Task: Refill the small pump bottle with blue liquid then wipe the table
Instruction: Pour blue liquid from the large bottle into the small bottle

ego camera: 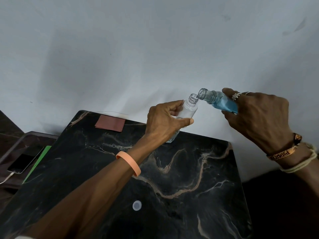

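My left hand (165, 120) grips a small clear bottle (189, 110), uncapped and lifted above the black marble table (172, 178). My right hand (259, 118) holds a larger clear bottle of blue liquid (219, 101), tilted leftwards so its open mouth touches the small bottle's neck. The blue liquid lies in the bottle's lower half, near my fingers. Part of something clear (171, 138) shows below my left hand at the table's far edge.
A white round cap (137, 205) lies on the table near its front. A folded brown cloth (110, 124) rests at the back left corner. A phone (24, 161) and a green sheet (37, 163) lie on a lower surface to the left. A pale wall stands behind.
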`<state>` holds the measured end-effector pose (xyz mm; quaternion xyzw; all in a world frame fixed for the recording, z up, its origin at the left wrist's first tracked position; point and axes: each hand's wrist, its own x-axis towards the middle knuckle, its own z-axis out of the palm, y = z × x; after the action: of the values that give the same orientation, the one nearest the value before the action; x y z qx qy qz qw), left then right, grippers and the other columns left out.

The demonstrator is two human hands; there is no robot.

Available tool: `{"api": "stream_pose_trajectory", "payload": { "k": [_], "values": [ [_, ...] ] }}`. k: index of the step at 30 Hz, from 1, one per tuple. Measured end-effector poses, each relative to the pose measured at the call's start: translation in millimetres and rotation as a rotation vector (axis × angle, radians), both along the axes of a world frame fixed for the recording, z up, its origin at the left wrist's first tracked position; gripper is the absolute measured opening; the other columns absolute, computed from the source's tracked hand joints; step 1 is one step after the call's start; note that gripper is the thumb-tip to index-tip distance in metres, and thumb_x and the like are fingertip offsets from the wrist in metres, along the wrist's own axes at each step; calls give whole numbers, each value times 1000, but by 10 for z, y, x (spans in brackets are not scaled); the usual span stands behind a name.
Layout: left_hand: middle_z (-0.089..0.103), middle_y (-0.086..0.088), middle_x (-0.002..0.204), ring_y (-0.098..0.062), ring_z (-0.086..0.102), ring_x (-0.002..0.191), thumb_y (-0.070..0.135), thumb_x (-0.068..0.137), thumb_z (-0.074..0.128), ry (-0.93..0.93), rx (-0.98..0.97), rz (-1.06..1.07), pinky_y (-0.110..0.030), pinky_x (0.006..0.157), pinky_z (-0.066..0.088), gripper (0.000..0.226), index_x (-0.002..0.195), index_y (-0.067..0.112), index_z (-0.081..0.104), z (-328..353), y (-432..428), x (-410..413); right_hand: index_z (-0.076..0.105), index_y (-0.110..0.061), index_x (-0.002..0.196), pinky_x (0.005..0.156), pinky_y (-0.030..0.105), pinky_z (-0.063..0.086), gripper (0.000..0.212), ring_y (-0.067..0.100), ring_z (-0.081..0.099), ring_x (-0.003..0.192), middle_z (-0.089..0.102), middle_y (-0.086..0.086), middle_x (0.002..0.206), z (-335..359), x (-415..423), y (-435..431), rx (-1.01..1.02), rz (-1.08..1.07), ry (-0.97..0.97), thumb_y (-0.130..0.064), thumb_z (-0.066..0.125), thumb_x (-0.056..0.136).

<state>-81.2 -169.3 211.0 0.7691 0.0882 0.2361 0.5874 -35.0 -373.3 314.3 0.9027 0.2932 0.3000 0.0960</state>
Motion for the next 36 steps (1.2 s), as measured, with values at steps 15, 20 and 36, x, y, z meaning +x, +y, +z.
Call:
{"api": "stream_pose_trajectory", "payload": {
  "k": [15, 20, 36],
  "values": [
    [76, 10, 100, 0, 71, 85, 31, 58, 94, -5, -18, -2, -33, 85, 60, 62, 116, 25, 73, 13, -27, -4, 67, -16, 124, 53, 30, 38, 51, 41, 62, 60, 68, 16, 72, 9, -1, -10, 17, 8, -11, -24, 79, 75],
    [76, 13, 97, 3, 70, 83, 30, 58, 94, -5, -20, 0, -32, 84, 60, 60, 114, 26, 73, 44, -36, -17, 65, -15, 128, 54, 28, 33, 51, 40, 61, 59, 69, 17, 74, 24, -10, -20, -10, -9, -6, -27, 76, 79],
    [76, 9, 104, 4, 69, 86, 30, 58, 95, 21, -38, 12, -31, 86, 59, 65, 118, 23, 72, 41, -50, -18, 67, -15, 126, 55, 27, 29, 50, 40, 63, 60, 70, 16, 75, 29, -14, -10, -21, -15, 11, -26, 76, 78]
  ]
}}
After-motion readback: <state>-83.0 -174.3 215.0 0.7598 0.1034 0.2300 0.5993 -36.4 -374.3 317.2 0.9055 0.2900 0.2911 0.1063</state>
